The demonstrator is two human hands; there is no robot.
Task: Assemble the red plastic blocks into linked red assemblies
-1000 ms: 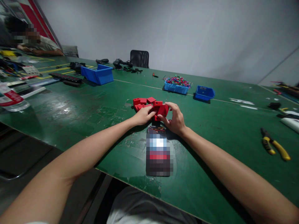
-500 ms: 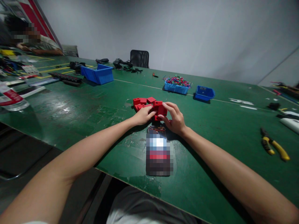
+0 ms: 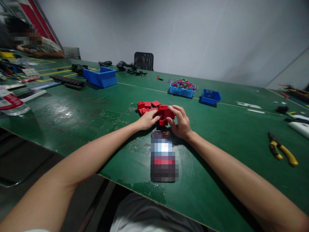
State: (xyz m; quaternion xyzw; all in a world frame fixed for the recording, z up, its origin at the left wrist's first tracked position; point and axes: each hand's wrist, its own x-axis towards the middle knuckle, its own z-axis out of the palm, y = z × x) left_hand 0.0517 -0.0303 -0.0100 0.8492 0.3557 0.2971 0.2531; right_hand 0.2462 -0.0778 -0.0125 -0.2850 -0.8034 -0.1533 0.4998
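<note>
Several red blocks (image 3: 147, 105) lie bunched together on the green table, just beyond a phone (image 3: 164, 158). My left hand (image 3: 147, 120) is closed at the near side of the bunch, its thumb and fingers on a red block (image 3: 163, 111). From the right, my right hand (image 3: 181, 122) pinches another red block (image 3: 169, 113) between thumb and fingers, against the first. Part of the blocks is hidden behind my left fingers.
Beyond the blocks stand a blue bin of coloured wires (image 3: 181, 92), a small blue bin (image 3: 210, 97) and a larger one (image 3: 102, 78). Pliers (image 3: 282, 149) lie right, a bottle (image 3: 12, 102) left. A person (image 3: 45, 46) sits far left.
The block at my right fingertips has shifted slightly to the right and turned a little. My left hand has hardly moved.
</note>
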